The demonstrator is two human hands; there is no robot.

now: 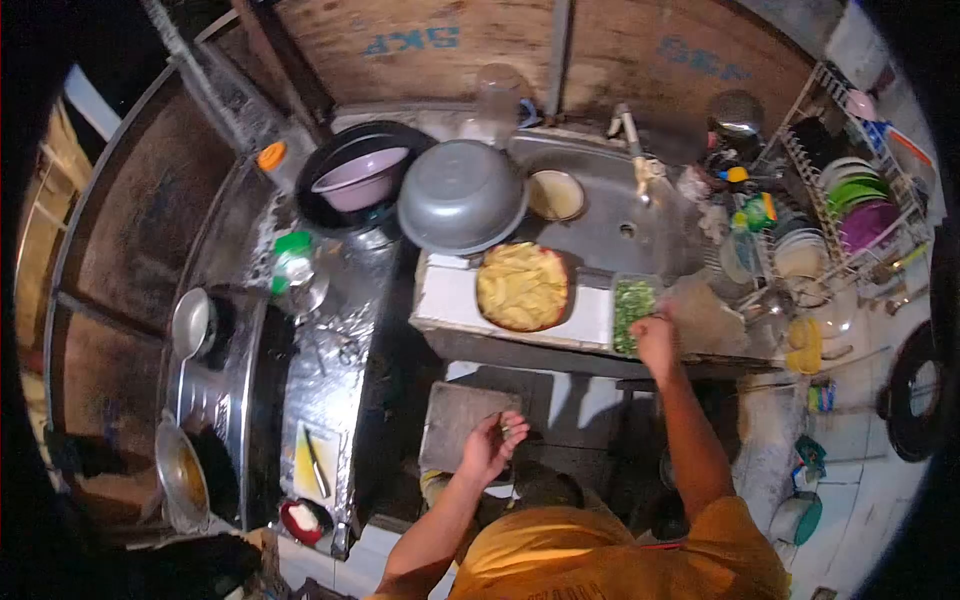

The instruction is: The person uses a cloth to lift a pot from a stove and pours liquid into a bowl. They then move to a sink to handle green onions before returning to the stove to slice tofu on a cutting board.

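Observation:
My right hand (656,342) is closed, its bunched fingers at the right edge of a clear rectangular tub of chopped greens (633,305). Whatever those fingers hold is hidden. Lower and to the left, my left hand (496,445) hovers in front of the counter, palm turned up and fingers loosely bent apart. No object shows clearly in it. Between the hands and the sink, a round dish of pale yellow slices (521,287) sits on the white tiled counter edge (592,303), left of the tub.
Behind the dish, an upturned grey basin (462,195) stands beside a steel sink (600,235) with a bowl (556,195). Dishes fill a rack (835,200) at right. A knife (317,462) lies on the left counter near pans (182,475). A stool (465,415) stands below.

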